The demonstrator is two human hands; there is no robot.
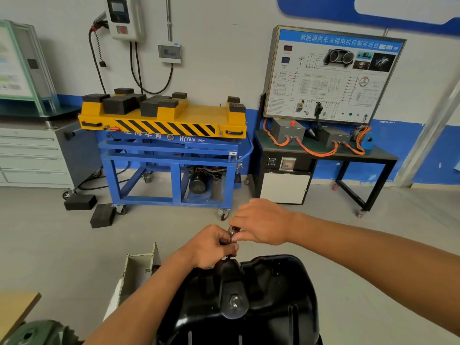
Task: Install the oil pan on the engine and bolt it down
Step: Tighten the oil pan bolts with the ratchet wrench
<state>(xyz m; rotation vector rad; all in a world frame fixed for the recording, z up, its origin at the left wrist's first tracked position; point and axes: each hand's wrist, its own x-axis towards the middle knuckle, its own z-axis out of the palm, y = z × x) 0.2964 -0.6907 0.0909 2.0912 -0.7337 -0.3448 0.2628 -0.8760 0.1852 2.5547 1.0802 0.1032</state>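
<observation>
With the pan [261, 307] seemingly seated below them, a tool [234, 232] is gripped by the left hand [211, 247] and pinched above by the right hand [261, 222], so bolting is judged unfinished.

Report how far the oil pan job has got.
Done: the black oil pan appears set in place. In hand: the left hand and right hand both grip a small metal tool at the pan's far edge, apparently on a bolt. Left: the remaining rim bolts; none can be seen seated from here.

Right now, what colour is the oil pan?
The oil pan is glossy black; head view.
</observation>
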